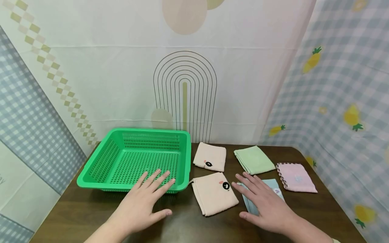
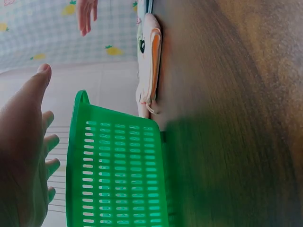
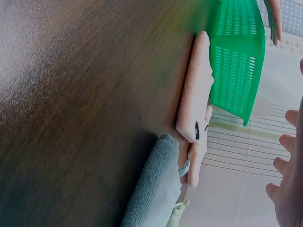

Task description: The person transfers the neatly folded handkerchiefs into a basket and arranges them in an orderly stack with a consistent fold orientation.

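Observation:
My left hand (image 1: 141,204) hovers palm down with spread fingers, just in front of the green plastic basket (image 1: 179,162). In the left wrist view it hangs apart from the basket's slotted wall (image 2: 118,165). My right hand (image 1: 267,202), fingers straight and spread, is held above a folded blue towel (image 1: 275,185) and hides part of it. The right wrist view shows a gap between that hand and the blue towel (image 3: 156,184). Left of it lies a folded pale pink towel (image 1: 212,195) with a black embroidered mark; a similar pale towel (image 1: 209,156) lies behind.
A folded green towel (image 1: 254,160) lies at the back right of the dark wooden table (image 1: 182,226). Farther right is a pink towel (image 1: 299,179) with a checked edge. Patterned cloth (image 1: 121,84) hangs behind the table and along both sides.

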### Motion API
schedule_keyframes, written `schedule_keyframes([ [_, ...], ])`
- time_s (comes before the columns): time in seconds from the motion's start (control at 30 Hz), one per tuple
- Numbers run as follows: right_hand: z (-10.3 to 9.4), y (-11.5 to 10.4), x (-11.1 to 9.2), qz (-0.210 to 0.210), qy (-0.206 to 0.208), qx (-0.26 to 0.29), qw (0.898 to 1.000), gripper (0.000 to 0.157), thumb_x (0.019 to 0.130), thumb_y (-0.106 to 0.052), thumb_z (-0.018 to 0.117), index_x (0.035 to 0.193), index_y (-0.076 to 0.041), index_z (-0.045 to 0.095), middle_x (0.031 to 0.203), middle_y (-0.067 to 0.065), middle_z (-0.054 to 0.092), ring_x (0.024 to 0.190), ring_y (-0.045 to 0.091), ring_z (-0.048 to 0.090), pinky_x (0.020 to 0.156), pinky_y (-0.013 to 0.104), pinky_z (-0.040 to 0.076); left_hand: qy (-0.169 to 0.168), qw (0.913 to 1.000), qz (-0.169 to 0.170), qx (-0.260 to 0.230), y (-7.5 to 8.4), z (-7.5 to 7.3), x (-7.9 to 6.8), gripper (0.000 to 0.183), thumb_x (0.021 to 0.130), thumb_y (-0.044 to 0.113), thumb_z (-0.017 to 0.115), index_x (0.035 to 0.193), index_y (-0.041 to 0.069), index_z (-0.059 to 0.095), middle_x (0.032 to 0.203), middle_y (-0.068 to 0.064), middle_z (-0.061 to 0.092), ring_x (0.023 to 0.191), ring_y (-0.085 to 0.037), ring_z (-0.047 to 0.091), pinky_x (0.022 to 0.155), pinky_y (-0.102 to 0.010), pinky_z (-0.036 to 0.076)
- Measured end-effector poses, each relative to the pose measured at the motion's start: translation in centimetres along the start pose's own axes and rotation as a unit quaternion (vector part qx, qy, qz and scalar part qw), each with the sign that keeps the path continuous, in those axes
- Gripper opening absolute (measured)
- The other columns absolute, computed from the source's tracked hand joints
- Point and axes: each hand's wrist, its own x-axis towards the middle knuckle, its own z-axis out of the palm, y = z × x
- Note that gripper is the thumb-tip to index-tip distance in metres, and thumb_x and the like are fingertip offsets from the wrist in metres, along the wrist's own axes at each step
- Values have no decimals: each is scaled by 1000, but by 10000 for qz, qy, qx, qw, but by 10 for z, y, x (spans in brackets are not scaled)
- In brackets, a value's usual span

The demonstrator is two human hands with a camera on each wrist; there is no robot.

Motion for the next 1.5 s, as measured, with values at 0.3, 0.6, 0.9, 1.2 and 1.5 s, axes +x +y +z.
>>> schedule_keyframes([
  [0.3,1,0,1,-76,139,-43,9999,81,90,-61,59,157,-23,32,162,2,29,150,27,21,122,33,6,-25,10000,-72,-57,-1,-2,1,80,90,78,39,157,37,27,164,13,15,152,-20,15,121,-51,12],
  [0.6,3,-1,0,-26,108,-15,9999,85,86,-55,68,157,-24,32,162,2,29,150,27,21,122,33,7,-18,9997,-226,9,-3,-3,1,79,90,78,38,157,38,24,164,12,17,152,-20,14,122,-50,11],
  [0.9,3,-2,1,1,91,-37,10000,83,86,-56,67,156,-23,34,161,2,29,149,26,23,122,34,8,-11,9993,-380,-34,-7,-4,0,79,91,77,39,158,38,24,165,13,15,152,-20,13,122,-48,7],
  [1.2,5,-2,0,25,83,-16,10000,83,85,-54,69,155,-25,35,160,1,31,149,25,24,122,31,6,113,9989,-456,-37,-12,-3,-3,79,91,76,40,158,38,24,164,10,19,152,-22,15,123,-44,1],
  [1.5,7,-3,-1,117,-1,-83,9999,82,86,-56,68,155,-25,35,160,0,32,147,25,27,121,27,4,62,9983,-572,-48,-19,-5,-6,79,91,77,39,158,38,23,165,10,18,152,-22,14,122,-50,10],
])
